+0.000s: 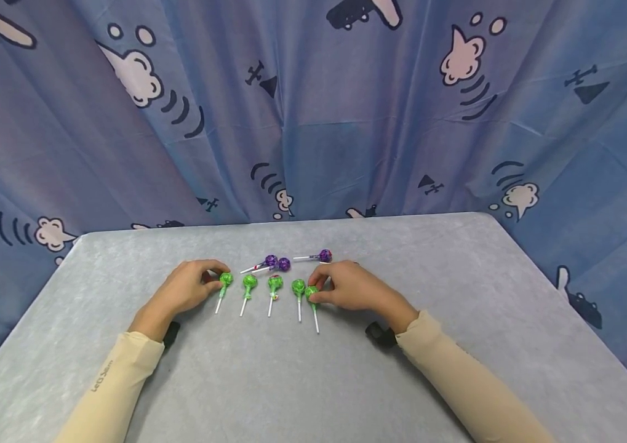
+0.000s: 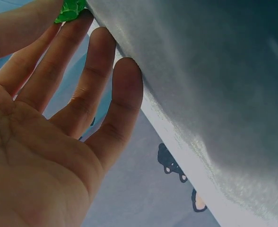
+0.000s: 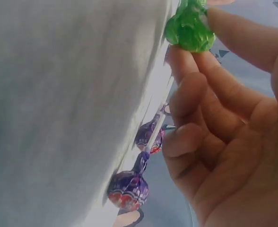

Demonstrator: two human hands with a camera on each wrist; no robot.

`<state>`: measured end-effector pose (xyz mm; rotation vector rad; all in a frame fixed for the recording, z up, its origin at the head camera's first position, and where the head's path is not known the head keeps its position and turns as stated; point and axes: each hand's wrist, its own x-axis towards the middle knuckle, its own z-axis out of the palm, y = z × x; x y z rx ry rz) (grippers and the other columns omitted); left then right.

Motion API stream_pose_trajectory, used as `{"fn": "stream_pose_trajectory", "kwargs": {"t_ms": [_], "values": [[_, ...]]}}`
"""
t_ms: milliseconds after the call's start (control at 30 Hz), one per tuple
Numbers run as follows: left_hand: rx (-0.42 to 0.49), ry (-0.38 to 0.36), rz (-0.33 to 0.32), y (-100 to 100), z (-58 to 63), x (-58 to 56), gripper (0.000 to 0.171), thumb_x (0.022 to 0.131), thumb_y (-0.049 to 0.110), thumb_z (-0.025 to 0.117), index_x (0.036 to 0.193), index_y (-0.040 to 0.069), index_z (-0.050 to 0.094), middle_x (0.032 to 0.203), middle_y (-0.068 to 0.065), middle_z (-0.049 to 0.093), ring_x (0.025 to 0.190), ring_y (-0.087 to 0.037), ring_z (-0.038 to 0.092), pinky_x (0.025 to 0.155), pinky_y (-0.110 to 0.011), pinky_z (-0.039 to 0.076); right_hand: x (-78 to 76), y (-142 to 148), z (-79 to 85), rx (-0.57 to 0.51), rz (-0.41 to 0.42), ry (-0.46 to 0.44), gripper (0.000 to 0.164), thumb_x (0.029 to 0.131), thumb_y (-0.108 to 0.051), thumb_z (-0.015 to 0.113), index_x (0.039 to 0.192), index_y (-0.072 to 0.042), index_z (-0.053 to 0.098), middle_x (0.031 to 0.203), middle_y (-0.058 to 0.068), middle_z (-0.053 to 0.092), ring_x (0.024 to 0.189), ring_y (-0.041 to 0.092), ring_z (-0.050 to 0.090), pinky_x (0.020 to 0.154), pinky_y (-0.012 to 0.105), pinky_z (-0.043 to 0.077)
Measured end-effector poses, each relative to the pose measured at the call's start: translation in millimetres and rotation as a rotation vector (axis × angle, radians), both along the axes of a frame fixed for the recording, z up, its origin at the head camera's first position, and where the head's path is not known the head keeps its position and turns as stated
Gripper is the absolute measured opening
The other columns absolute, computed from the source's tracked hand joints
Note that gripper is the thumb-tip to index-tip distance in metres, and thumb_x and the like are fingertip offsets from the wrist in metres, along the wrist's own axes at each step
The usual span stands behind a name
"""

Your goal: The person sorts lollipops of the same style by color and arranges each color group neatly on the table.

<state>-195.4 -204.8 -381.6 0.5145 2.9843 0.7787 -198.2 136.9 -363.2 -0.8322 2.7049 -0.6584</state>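
My left hand (image 1: pixel 188 286) pinches the head of the leftmost green-wrapped lollipop (image 1: pixel 226 279) between thumb and fingers, its white stick pointing toward me. In the left wrist view only a bit of that green wrapper (image 2: pixel 72 10) shows at the top. At the right end of the row, my right hand (image 1: pixel 351 285) grips another green lollipop (image 1: pixel 311 291) by its head; the right wrist view shows this green head (image 3: pixel 192 29) between thumb and fingertips. Between the hands lie more green lollipops, one left of centre (image 1: pixel 249 281), a middle one (image 1: pixel 275 282) and one (image 1: pixel 298 287) beside the right-hand lollipop.
Behind the green row lie purple lollipops: two overlapping, one in front (image 1: pixel 283 264) and one behind (image 1: pixel 271 261), and a third (image 1: pixel 325 255) near my right hand. The grey-white table (image 1: pixel 269 381) ends at the back against a blue patterned curtain (image 1: pixel 335 154).
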Motion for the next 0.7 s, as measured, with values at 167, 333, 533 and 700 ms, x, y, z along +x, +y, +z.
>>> {"fn": "stream_pose_trajectory", "kwargs": {"t_ms": [167, 333, 533, 700], "values": [[0.001, -0.004, -0.003, -0.3, 0.8, 0.4, 0.027, 0.091, 0.01, 0.07, 0.118, 0.013, 0.072, 0.105, -0.009, 0.073, 0.092, -0.023, 0.066, 0.082, -0.047, 0.05, -4.1, 6.1, 2.0, 0.035, -0.073, 0.004, 0.024, 0.09, -0.034, 0.074, 0.108, -0.018, 0.071, 0.099, -0.004, 0.073, 0.088, 0.009, 0.064, 0.081, 0.033, 0.051], [-0.002, -0.012, 0.0, 0.2, 1.4, 0.4, 0.027, 0.091, 0.01, 0.07, 0.118, 0.012, 0.072, 0.107, -0.01, 0.073, 0.092, -0.023, 0.066, 0.083, -0.047, 0.05, -9.8, 13.2, -0.3, 0.046, -0.119, 0.009, 0.025, 0.089, -0.035, 0.075, 0.107, -0.017, 0.071, 0.096, -0.004, 0.072, 0.091, 0.012, 0.064, 0.086, 0.037, 0.051], [-0.003, -0.01, -0.002, 0.4, 1.9, 1.0, 0.027, 0.091, 0.01, 0.07, 0.119, 0.012, 0.072, 0.108, -0.01, 0.073, 0.093, -0.024, 0.066, 0.084, -0.048, 0.051, -11.0, 13.5, -3.7, 0.033, -0.118, 0.019, 0.026, 0.089, -0.036, 0.075, 0.106, -0.017, 0.072, 0.096, -0.005, 0.072, 0.092, 0.012, 0.065, 0.087, 0.037, 0.05], [-0.005, -0.011, -0.001, 0.8, 2.2, 1.2, 0.027, 0.091, 0.01, 0.07, 0.118, 0.012, 0.072, 0.108, -0.01, 0.073, 0.093, -0.024, 0.066, 0.083, -0.047, 0.051, -10.6, 12.4, -4.5, 0.026, -0.127, 0.03, 0.027, 0.089, -0.036, 0.075, 0.108, -0.017, 0.071, 0.099, -0.003, 0.074, 0.096, 0.015, 0.067, 0.09, 0.039, 0.051]]}}
